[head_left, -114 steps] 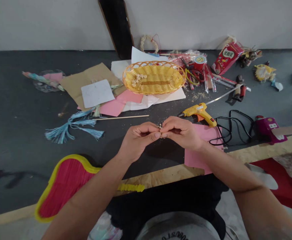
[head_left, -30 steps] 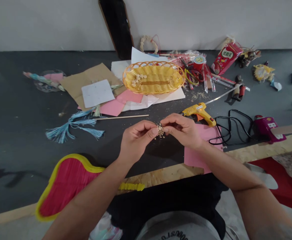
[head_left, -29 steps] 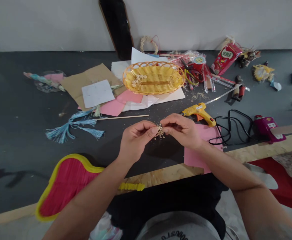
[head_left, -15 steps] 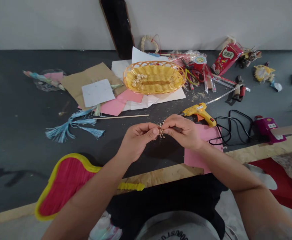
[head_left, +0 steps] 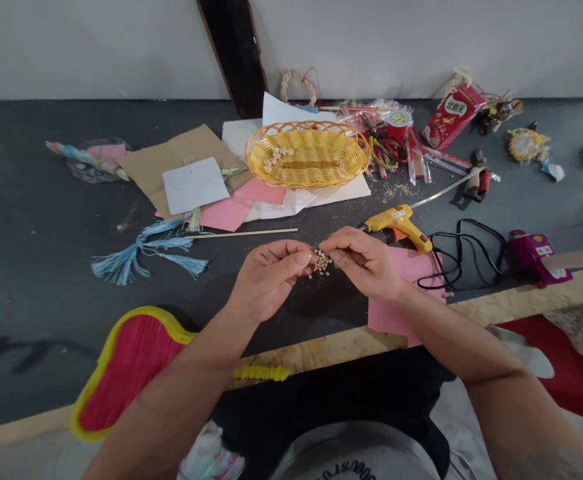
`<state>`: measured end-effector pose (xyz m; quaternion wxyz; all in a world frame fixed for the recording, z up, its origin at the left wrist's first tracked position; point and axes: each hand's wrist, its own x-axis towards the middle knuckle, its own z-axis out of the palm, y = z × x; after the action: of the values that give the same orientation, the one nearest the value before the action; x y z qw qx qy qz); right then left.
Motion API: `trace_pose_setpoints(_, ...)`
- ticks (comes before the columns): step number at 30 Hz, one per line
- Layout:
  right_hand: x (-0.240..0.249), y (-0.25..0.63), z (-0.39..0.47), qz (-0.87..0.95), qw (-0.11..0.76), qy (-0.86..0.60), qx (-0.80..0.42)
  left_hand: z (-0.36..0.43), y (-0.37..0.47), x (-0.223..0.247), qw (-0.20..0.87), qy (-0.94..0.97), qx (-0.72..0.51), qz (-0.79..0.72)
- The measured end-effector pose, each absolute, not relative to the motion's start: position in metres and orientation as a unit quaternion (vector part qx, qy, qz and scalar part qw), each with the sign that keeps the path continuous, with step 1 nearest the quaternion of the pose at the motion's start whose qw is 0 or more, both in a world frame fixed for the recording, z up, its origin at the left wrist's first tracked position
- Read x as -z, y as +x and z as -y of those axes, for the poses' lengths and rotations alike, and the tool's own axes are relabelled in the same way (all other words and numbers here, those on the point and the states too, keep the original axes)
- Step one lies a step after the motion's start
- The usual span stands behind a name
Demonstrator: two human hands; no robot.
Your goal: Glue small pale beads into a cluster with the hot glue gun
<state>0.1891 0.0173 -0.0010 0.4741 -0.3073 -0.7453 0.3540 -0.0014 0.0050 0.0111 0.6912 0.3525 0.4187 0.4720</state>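
Both hands hover over a small pile of pale beige bits (head_left: 322, 263) on the dark table (head_left: 46, 227). My left hand (head_left: 271, 270) is closed in a pinch at the pile's left side; anything between thumb and forefinger is too small to make out. On the other side, my right hand (head_left: 364, 259) also pinches with thumb and fingers, and what it holds cannot be seen. Beyond the hands stands a yellow woven basket (head_left: 316, 150) with a cluster of similar pale pieces (head_left: 277, 159) inside. A yellow glue gun (head_left: 398, 223) lies just past my right hand on pink paper (head_left: 391, 317).
Blue tassels (head_left: 146, 253) and a thin stick (head_left: 251, 233) lie to the left. A red and yellow padded shape (head_left: 131, 373) overlaps the front edge. At right are a black cord (head_left: 458, 260), a purple device (head_left: 536, 257), pliers (head_left: 477, 180) and a red carton (head_left: 454, 115).
My hands have drawn slightly apart, the fingertips no longer meeting. More of the pile of beige bits now shows between them.
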Motion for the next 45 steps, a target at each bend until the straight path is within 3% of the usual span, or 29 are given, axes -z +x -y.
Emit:
trace_pose_setpoints(15, 0.004, 0.188, -0.015, 0.732, 0.462, -0.330, -0.378, -0.007, -0.001, -0.010, 0.672, 0.353, -0.508, -0.407)
trace_pose_setpoints(25, 0.000, 0.185, -0.013, 0.765, 0.505, -0.302, -0.261, -0.003, 0.002, 0.001, 0.699, 0.336, -0.473, -0.419)
trace_pose_setpoints(29, 0.002, 0.190, -0.013, 0.728, 0.486, -0.361, -0.321, -0.005, 0.002, 0.001, 0.699, 0.326, -0.477, -0.421)
trace_pose_setpoints(35, 0.010, 0.192, -0.015, 0.590, 0.563, -0.387, -0.430, -0.010, 0.001, -0.008, 0.716, 0.257, -0.521, -0.387)
trace_pose_setpoints(45, 0.003, 0.185, -0.014, 0.771, 0.511, -0.306, -0.228, -0.008, 0.002, -0.005, 0.762, 0.274, -0.463, -0.360)
